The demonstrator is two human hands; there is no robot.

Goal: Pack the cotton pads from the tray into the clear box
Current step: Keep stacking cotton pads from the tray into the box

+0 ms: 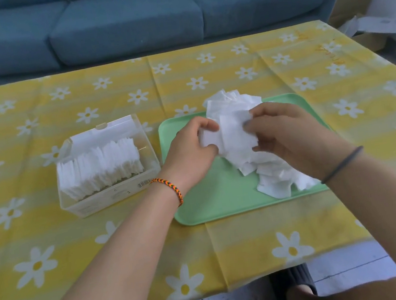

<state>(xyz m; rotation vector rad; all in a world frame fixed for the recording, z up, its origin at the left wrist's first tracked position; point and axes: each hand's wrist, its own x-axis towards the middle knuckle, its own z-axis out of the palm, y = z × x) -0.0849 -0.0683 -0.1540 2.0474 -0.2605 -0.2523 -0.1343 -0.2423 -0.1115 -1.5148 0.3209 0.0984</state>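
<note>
Both arms are reaching over the tray [201,211]: left hand [192,148] and right hand [289,133] are curling fingers around pads [235,129] above it; box [106,163] is sitting just left, half full.

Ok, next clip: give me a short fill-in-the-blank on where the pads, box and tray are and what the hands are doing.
1. The loose cotton pads lie heaped on a ____ tray.
2. The clear box, already holding a row of upright pads, stands on the tray's ____ side.
3. Both the left hand and the right hand are holding ____.
4. The tablecloth is yellow with white ____.

Missing words: green; left; cotton pads; flowers
</note>
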